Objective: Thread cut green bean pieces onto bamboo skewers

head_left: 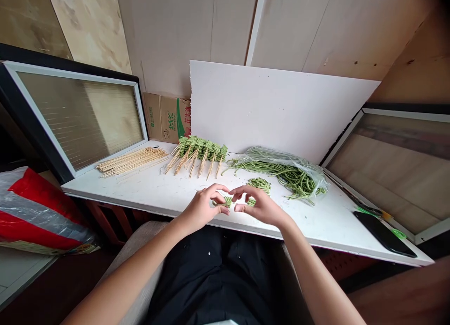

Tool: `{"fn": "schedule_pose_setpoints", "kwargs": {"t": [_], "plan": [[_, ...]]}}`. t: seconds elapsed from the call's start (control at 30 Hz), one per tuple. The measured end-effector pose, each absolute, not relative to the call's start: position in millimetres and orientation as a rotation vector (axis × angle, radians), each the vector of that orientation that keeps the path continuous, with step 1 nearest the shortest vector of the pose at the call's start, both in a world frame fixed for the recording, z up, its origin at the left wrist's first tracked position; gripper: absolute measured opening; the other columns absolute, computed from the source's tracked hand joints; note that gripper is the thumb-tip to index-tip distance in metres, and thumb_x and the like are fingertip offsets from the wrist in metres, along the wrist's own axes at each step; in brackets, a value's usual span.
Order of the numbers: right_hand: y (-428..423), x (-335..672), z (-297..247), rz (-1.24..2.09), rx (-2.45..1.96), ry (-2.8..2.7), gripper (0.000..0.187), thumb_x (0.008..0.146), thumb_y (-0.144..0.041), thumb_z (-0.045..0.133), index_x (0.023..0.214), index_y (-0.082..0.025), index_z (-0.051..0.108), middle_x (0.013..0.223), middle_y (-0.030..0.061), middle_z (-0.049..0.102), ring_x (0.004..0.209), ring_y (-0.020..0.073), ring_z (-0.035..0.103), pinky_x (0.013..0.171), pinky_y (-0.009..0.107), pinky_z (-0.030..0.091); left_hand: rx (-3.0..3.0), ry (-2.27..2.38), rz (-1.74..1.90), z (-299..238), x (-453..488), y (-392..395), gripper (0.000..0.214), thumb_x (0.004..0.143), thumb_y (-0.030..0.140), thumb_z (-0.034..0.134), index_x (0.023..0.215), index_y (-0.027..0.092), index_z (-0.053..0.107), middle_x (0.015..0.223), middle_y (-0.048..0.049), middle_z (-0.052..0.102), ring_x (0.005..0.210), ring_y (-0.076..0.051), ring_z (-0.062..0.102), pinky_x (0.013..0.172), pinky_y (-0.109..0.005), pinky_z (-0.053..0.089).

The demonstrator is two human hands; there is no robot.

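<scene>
My left hand (pixel 207 204) is curled above the front of the white table, its fingers and thumb around a small bundle of green long beans (pixel 228 202). Facing it, with fingertips close by, is my right hand (pixel 259 204). Its thumb and forefinger are bent toward the bundle, and what they grip is too small to make out. More green bean (pixel 251 202) shows in the curve of that hand; whether it is held or lies behind is unclear. Just beyond sits a small pile of bundled beans (pixel 260 184).
Skewered beans (pixel 204 148) are stacked at the back, sticks pointing forward. Loose bamboo skewers (pixel 131 161) lie left. Long beans (pixel 298 180) spill from a clear plastic bag (pixel 277 154). A black phone (pixel 383 232) and scissors (pixel 369 209) lie right. A cardboard box (pixel 165 119) stands behind.
</scene>
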State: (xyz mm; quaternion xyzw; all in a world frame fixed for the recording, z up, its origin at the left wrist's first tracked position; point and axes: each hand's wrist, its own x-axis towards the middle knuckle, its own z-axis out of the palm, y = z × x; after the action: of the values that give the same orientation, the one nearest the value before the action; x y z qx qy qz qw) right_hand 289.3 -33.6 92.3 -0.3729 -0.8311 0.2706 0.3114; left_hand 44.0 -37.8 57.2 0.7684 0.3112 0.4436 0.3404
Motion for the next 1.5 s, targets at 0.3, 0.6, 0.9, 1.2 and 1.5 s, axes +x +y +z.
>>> {"fn": "schedule_pose_setpoints", "kwargs": {"t": [0.3,0.6,0.9,1.2,1.5], "plan": [[-41,271,84,0.727,-0.925,-2.007,0.034,0.094,-0.053,0.075,0.110,-0.024,0.075,0.101,0.0068,0.076,0.089,0.0209,0.068,0.079,0.034,0.055,2.261,0.931,1.217,55,44,-36,0.047,0.084,0.019,0.087,0.125,0.026,0.065,0.093,-0.0014,0.081,0.094,-0.023,0.074,0.097,-0.037,0.051],[-33,284,86,0.785,-0.862,-1.967,0.032,0.094,-0.052,0.075,0.108,-0.024,0.075,0.108,0.0090,0.074,0.097,0.0235,0.068,0.084,0.037,0.056,2.396,0.943,1.471,55,37,-30,0.009,0.091,0.031,0.082,0.097,0.025,0.078,0.095,-0.0038,0.081,0.099,-0.026,0.067,0.089,-0.037,0.052],[-45,270,88,0.407,-0.802,-2.092,0.020,0.094,-0.045,0.077,0.103,-0.027,0.079,0.099,0.0086,0.075,0.102,0.0274,0.064,0.093,0.044,0.051,2.402,0.942,1.501,61,40,-37,0.029,0.087,0.024,0.086,0.113,0.024,0.073,0.088,-0.0005,0.083,0.093,-0.023,0.072,0.096,-0.041,0.047],[-46,269,90,0.348,-0.746,-2.125,0.017,0.092,-0.040,0.079,0.101,-0.025,0.077,0.095,0.0075,0.074,0.103,0.0271,0.060,0.093,0.042,0.050,2.531,0.836,1.512,62,39,-36,0.013,0.092,0.022,0.081,0.100,0.022,0.072,0.093,0.0000,0.083,0.081,-0.019,0.072,0.097,-0.042,0.041],[-46,261,84,0.273,-0.684,-2.109,0.009,0.099,-0.028,0.071,0.091,-0.025,0.073,0.091,0.0064,0.071,0.099,0.0266,0.057,0.097,0.047,0.047,2.459,0.828,1.454,59,43,-38,0.013,0.093,0.018,0.077,0.082,0.023,0.075,0.088,0.0008,0.082,0.085,-0.020,0.067,0.095,-0.040,0.042]]}}
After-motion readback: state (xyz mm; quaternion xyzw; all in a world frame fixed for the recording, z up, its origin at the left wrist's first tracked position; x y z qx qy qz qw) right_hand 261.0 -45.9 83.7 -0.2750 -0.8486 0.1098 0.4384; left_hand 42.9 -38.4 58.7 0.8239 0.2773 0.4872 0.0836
